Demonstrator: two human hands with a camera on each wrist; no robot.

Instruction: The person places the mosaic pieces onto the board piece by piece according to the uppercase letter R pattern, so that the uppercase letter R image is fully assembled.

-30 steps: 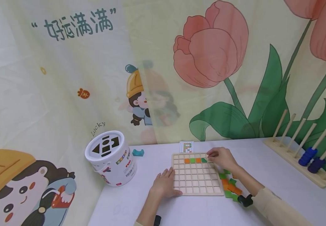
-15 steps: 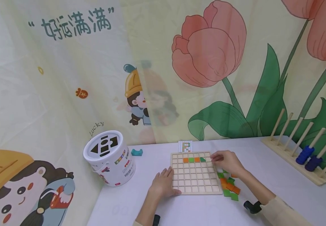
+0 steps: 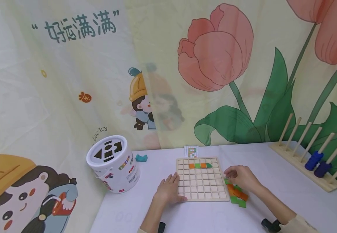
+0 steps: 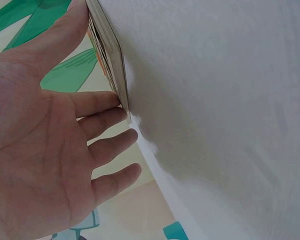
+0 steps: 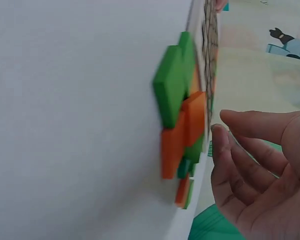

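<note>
A wooden grid board (image 3: 197,184) lies on the white table, with a short row of orange and green tiles (image 3: 200,165) in its upper part. My left hand (image 3: 168,189) rests at the board's left edge, fingers extended; in the left wrist view its fingertips touch the board's side (image 4: 117,55). Over the loose tile pile (image 3: 237,193), right of the board, hovers my right hand (image 3: 241,177). In the right wrist view, thumb and forefinger are bent toward each other with a small gap and nothing between them. Green tiles (image 5: 170,85) and orange tiles (image 5: 173,145) lie overlapping beneath.
A small pattern card (image 3: 191,151) lies behind the board. To the left stands a white bucket (image 3: 119,174) with shape-cut lid, beside a teal block (image 3: 141,158). A wooden peg rack (image 3: 305,168) with blue and purple rings is at the right. A printed curtain (image 3: 168,136) hangs behind.
My right hand has drawn back from the board's upper right corner to above the loose tiles. The left hand keeps its place at the board's edge, and the tile row looks the same.
</note>
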